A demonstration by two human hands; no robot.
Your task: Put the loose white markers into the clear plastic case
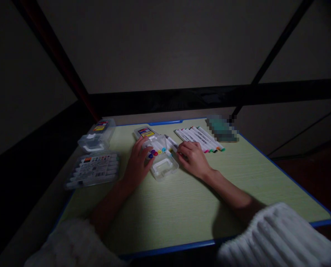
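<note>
1. I'm working remotely w/ L hand (137, 160) grasping the case (160, 141); thumb & fingers are curving round its L side.
2. The case is standing open btwn my hands, its lid (165, 168) lying flat toward me on the table (168, 218).
3. Inside, pens (155, 153) are pointing their coloured ends my way: blue, purple, red, yellow, lt blue. My L thumb is sitting right beside the blue/purple ones.
4. R hand (193, 155) is resting low, fingers bending, just R of the case. A loose pen (171, 143) is lying btwn case & R fingertips, its near end reaching them; I'm not able to tell if I'm pinching it or only touching.
5. Behind R hand, a row of pens (200, 139) is lying side by side, slanting; a pixelated flat item (222, 129) is sitting past it, far R.
6. A labelled box (145, 132) is lying just behind the case.
7. Far L, a clear box (97, 137) is standing behind a full pack (94, 169), well apart from R hand.
</note>
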